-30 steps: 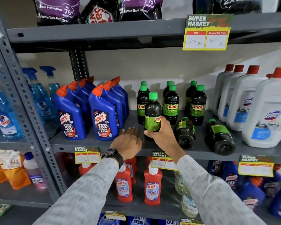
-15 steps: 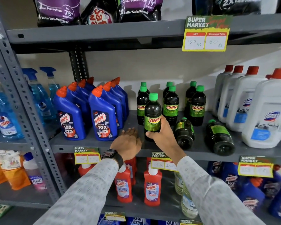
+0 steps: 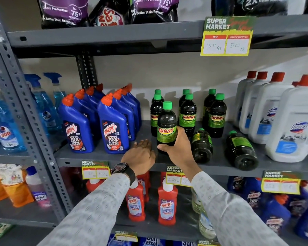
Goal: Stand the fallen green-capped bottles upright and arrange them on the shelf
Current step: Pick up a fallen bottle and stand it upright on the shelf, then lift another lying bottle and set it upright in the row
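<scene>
My right hand (image 3: 176, 147) grips a dark SUNNY bottle with a green cap (image 3: 166, 123), upright at the front of the grey middle shelf (image 3: 103, 158), its label facing me. My left hand (image 3: 140, 155) rests flat, palm down, on the shelf edge just left of that bottle, holding nothing. Behind stand several upright green-capped bottles (image 3: 187, 114) in three columns. Two more lie fallen on their sides with bases toward me: one (image 3: 202, 146) just right of my right hand, another (image 3: 241, 150) farther right.
Blue Harpic bottles (image 3: 112, 125) stand in rows left of the green-capped group. White Domex jugs (image 3: 295, 125) fill the shelf's right end. Price tags (image 3: 227, 36) hang on the shelf edges. Red Harpic bottles (image 3: 167, 205) stand on the shelf below, detergent bags above.
The bottle in my right hand has turned so its SUNNY label faces forward. My left hand has stayed on the shelf edge.
</scene>
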`<state>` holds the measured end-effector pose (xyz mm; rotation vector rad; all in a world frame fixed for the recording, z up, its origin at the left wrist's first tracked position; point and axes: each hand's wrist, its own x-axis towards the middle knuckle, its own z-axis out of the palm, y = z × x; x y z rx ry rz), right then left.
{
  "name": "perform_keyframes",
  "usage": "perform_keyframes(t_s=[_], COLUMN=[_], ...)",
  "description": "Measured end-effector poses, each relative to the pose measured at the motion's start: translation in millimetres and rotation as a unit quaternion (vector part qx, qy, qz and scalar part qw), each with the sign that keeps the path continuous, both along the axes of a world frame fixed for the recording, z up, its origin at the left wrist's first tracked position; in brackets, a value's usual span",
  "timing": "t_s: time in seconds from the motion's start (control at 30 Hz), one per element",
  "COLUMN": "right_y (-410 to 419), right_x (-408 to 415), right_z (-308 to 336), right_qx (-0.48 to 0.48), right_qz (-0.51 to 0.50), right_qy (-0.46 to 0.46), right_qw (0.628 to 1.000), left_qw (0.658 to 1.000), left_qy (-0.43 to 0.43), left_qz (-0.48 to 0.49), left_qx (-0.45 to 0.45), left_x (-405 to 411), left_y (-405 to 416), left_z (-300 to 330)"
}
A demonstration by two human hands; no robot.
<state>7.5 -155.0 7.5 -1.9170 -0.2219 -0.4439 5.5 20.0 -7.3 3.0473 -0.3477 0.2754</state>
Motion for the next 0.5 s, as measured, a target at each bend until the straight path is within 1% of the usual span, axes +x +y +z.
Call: perform_keyframes(t_s=[0.2, 0.33, 0.4, 0.43, 0.47, 0.5], right_y=[1, 3, -1, -5, -12, -22], right_x=[-2, -18, -29, -33, -36, -36], right_z=[1, 16, 31, 41, 52, 63], right_qx=[-0.015, -0.008, 0.015, 0.03, 0.034, 0.015], right_qz=[-0.008, 0.02, 0.023, 0.007, -0.026, -0.076], right_qy=[0.004, 0.0, -0.029, -0.055, -0.092, -0.134], right_qw=[1.0, 1.0, 0.999, 0.998, 0.995, 0.988], left_qw=[1.0, 1.0, 1.0, 1.0, 1.0, 1.0], left_qy=[0.001, 0.006, 0.005, 0.002, 0.0, -0.001], left_qz=[0.0, -0.003, -0.007, -0.009, -0.009, -0.007], left_qx=[-0.016, -0.021, -0.012, -0.001, 0.011, 0.019], left_x=[-1, -3, -2, -2, -1, -1], left_y=[0, -1, 0, 0, 1, 1], left_z=[1, 2, 2, 1, 1, 0])
